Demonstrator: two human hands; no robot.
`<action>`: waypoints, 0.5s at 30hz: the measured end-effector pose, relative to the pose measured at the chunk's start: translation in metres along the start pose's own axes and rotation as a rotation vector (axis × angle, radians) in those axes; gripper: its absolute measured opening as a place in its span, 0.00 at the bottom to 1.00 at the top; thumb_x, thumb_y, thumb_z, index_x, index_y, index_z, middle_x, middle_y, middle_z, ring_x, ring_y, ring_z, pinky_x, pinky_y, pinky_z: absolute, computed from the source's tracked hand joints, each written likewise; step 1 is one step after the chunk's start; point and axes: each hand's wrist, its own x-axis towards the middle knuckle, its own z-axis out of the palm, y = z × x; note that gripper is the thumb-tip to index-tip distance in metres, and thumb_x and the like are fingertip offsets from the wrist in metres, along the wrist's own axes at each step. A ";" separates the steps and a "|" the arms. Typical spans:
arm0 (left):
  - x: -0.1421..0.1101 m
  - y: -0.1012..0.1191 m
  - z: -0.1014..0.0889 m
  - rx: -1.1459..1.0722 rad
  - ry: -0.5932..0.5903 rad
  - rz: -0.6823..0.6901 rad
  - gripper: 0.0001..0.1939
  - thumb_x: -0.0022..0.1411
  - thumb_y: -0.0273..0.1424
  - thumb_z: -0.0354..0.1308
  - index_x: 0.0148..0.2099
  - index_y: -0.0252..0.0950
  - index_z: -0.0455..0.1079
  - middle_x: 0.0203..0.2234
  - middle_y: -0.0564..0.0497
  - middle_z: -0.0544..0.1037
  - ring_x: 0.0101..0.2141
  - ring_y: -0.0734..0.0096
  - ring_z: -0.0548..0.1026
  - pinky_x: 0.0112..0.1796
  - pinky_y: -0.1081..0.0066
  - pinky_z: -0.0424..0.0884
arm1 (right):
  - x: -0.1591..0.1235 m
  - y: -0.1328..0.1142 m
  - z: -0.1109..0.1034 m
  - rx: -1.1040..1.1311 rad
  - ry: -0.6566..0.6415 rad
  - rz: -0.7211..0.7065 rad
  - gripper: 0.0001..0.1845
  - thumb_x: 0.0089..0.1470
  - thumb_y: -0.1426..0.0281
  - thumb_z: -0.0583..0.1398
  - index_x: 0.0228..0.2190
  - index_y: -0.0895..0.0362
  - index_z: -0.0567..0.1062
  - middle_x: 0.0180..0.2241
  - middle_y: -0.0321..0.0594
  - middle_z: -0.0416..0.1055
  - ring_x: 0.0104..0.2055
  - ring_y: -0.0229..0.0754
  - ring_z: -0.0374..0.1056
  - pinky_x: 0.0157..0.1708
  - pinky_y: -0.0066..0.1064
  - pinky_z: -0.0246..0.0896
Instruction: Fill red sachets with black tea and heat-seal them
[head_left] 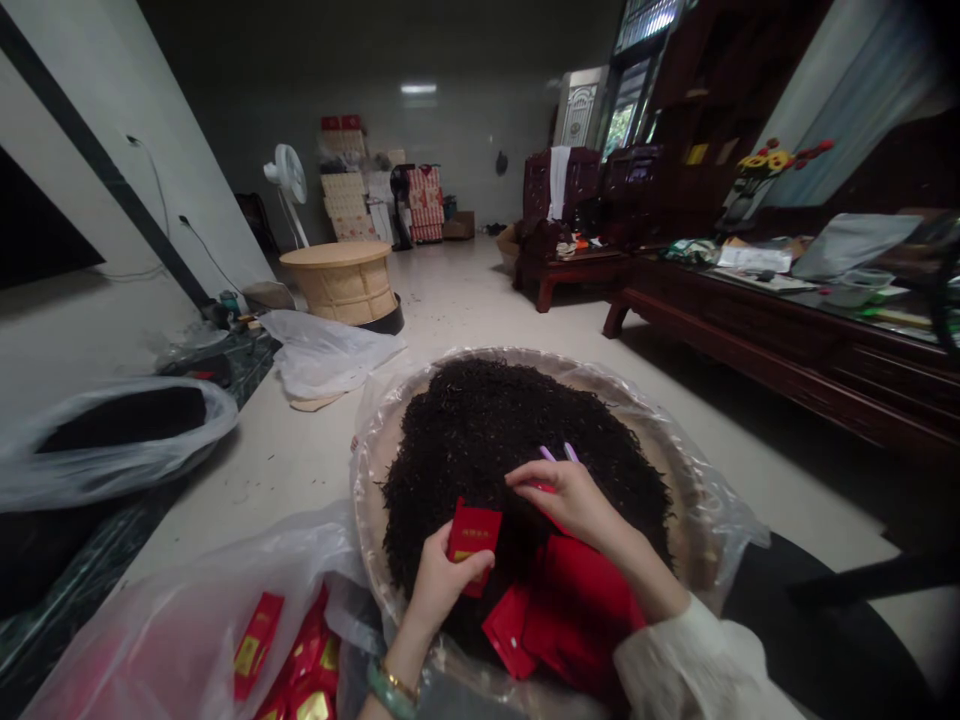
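In my left hand (442,570) is a small red packet (475,530) with gold marking, gripped between thumb and fingers. My right hand (562,490) hovers just right of it, thumb and fingertips pinched together; what they hold, if anything, is too small to make out. Below both hands, dark loose tea leaves (480,430) fill a round, plastic-lined basket (367,500). Two purple tips (571,453) of some object show behind my right hand. More red packets (517,630) lie at the basket's near side, partly hidden under my right forearm.
A clear plastic bag (187,590) with filled red packets (257,640) lies at the near left. Another open bag of dark leaves (127,420) sits farther left. Beyond are a round woven stand (341,285), a white fan (287,175) and a dark wooden table (765,340) on the right.
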 end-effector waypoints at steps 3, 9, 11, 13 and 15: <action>-0.001 0.002 0.003 -0.012 0.007 -0.014 0.21 0.42 0.33 0.68 0.40 0.30 0.73 0.30 0.46 0.81 0.29 0.64 0.77 0.33 0.68 0.72 | -0.002 -0.002 0.006 -0.070 -0.003 -0.021 0.17 0.53 0.63 0.63 0.44 0.54 0.77 0.45 0.45 0.75 0.52 0.50 0.66 0.51 0.42 0.59; -0.010 0.024 0.017 0.086 -0.001 0.017 0.15 0.40 0.27 0.67 0.34 0.30 0.74 0.24 0.53 0.78 0.27 0.69 0.72 0.29 0.74 0.67 | -0.002 -0.012 0.042 -0.195 -0.056 -0.066 0.13 0.54 0.60 0.62 0.30 0.57 0.78 0.29 0.40 0.71 0.35 0.43 0.66 0.35 0.31 0.59; -0.013 0.028 0.017 0.080 -0.032 -0.017 0.16 0.39 0.26 0.67 0.35 0.30 0.73 0.24 0.54 0.77 0.26 0.71 0.71 0.29 0.74 0.66 | 0.000 -0.007 0.047 -0.157 -0.066 -0.119 0.19 0.58 0.59 0.59 0.21 0.58 0.74 0.24 0.37 0.66 0.29 0.39 0.63 0.29 0.28 0.56; -0.015 0.030 0.015 0.065 -0.098 -0.069 0.18 0.37 0.25 0.68 0.35 0.31 0.73 0.24 0.55 0.76 0.25 0.73 0.70 0.28 0.75 0.65 | 0.001 -0.001 0.046 -0.092 -0.074 -0.176 0.22 0.60 0.58 0.56 0.20 0.58 0.72 0.22 0.35 0.64 0.26 0.37 0.61 0.26 0.27 0.53; -0.017 0.029 0.011 0.026 -0.166 -0.127 0.19 0.36 0.25 0.69 0.35 0.31 0.72 0.23 0.55 0.76 0.25 0.73 0.71 0.28 0.75 0.65 | 0.001 0.003 0.042 -0.053 -0.073 -0.198 0.24 0.61 0.56 0.54 0.19 0.57 0.71 0.21 0.35 0.64 0.24 0.36 0.60 0.25 0.27 0.52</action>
